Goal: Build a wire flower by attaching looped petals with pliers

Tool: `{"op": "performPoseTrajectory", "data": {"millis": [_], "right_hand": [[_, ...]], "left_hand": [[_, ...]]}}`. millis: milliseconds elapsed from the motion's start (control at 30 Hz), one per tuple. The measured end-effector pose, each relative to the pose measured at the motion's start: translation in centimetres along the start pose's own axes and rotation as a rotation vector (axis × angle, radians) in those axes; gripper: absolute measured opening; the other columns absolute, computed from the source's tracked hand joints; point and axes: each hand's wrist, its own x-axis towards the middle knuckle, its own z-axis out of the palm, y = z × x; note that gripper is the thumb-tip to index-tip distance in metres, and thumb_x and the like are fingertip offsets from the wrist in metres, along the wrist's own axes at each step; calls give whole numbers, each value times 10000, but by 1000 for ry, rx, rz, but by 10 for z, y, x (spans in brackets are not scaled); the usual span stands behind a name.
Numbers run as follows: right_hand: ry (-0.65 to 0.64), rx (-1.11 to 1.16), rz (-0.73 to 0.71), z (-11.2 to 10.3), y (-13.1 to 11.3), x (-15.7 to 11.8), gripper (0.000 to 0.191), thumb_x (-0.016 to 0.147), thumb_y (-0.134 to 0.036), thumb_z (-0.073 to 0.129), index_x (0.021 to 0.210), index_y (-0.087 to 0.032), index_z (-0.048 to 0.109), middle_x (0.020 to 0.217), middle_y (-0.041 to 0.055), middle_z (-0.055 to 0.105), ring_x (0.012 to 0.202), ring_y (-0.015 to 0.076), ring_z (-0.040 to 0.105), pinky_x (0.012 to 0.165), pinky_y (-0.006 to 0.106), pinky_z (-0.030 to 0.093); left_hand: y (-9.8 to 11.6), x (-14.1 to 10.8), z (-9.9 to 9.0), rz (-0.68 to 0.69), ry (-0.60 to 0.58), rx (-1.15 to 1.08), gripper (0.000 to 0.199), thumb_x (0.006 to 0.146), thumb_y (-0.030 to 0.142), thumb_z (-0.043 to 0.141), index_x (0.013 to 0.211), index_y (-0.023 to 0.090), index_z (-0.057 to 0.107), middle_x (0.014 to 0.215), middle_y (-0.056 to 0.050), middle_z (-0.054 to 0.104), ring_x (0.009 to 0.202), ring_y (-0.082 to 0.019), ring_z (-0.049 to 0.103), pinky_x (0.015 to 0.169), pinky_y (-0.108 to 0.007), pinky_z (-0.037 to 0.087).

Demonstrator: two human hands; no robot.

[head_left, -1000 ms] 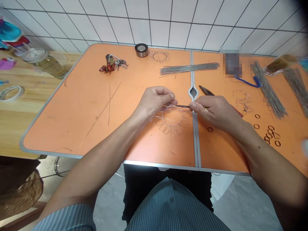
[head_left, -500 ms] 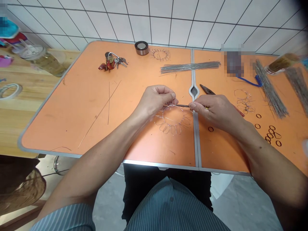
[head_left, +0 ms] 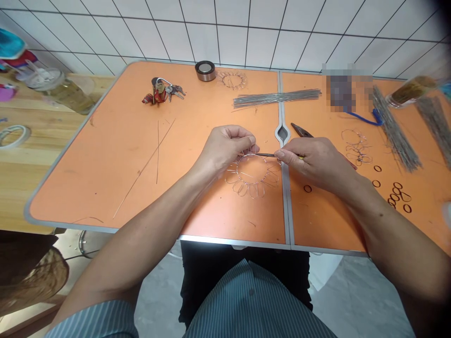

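Note:
A ring of thin wire with petal-like loops [head_left: 252,182] lies just above the orange table, in front of me. My left hand [head_left: 227,146] pinches its far edge between thumb and fingers. In my right hand [head_left: 310,157] is a thin dark metal tool [head_left: 266,155], whose shaft points left into the loops by the left fingertips. A bit of yellow shows on the tool under the right fingers; its tip is hidden at the left hand. Pliers [head_left: 301,130] lie partly beneath the right hand.
Wire bundles [head_left: 276,97] lie at the back and right. Behind are a tape roll [head_left: 205,71], keys [head_left: 168,90] and another wire ring [head_left: 232,80]. Small dark rings [head_left: 396,193] lie at right. Two loose wires [head_left: 157,152] cross at left. A metal seam [head_left: 286,202] divides the table.
The view has shifted very slightly. Both hands keep their hold on the wire ring and the tool, with no clear movement.

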Motion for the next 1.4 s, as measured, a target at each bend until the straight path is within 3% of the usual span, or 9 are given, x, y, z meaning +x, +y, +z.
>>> {"op": "performPoseTrajectory", "data": {"millis": [400, 767, 1033, 1400], "right_hand": [[4, 16, -58, -1, 0, 0, 445, 1121, -524, 482, 788, -268, 629, 966, 91, 819, 969, 314, 727, 849, 446, 449], [-6, -9, -20, -3, -3, 0, 488, 1112, -537, 492, 718, -261, 575, 854, 73, 773, 876, 277, 704, 764, 414, 413], [-6, 28, 35, -7, -7, -1, 495, 1106, -523, 531, 688, -261, 574, 724, 36, 685, 701, 225, 574, 688, 415, 357], [-32, 49, 106, -7, -8, 2, 512, 1095, -524, 551, 661, -254, 570, 660, 14, 623, 656, 204, 514, 661, 387, 330]], "left_hand": [[-2, 0, -1, 0, -12, -13, 145, 853, 206, 818, 734, 166, 745, 783, -70, 795, 663, -138, 671, 635, -279, 528], [-3, 1, -1, 21, -16, -9, 147, 856, 222, 827, 737, 173, 755, 781, -66, 795, 658, -133, 666, 629, -275, 516], [-3, 1, -1, 25, -4, -20, 151, 844, 246, 840, 739, 178, 755, 793, -66, 805, 666, -133, 667, 647, -273, 529], [-3, 1, -2, 73, -21, -18, 165, 850, 281, 849, 752, 179, 765, 782, -56, 804, 652, -124, 648, 662, -273, 514]]}}
